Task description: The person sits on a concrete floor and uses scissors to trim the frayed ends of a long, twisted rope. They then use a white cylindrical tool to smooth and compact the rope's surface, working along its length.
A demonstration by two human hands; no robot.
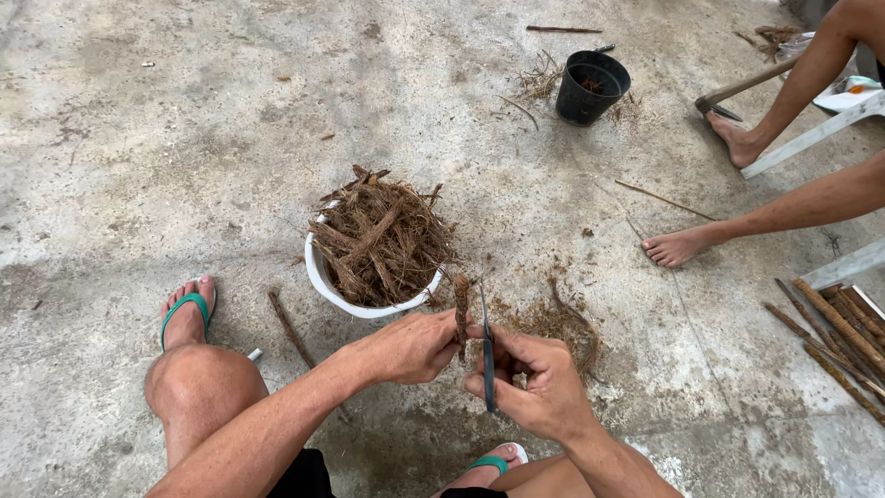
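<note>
A bare concrete floor (184,120) fills the view, grey and mottled with pale stains, fine cracks and scattered brown fibre scraps. Even daylight falls across it with soft shadows. A black plastic pot (592,87) stands at the far side, loose dry strands lying beside it. At the right edge, white furniture legs (811,138) slant across the floor, and a bundle of brown sticks (843,337) lies near them. A single thin stick (562,29) rests at the far edge.
</note>
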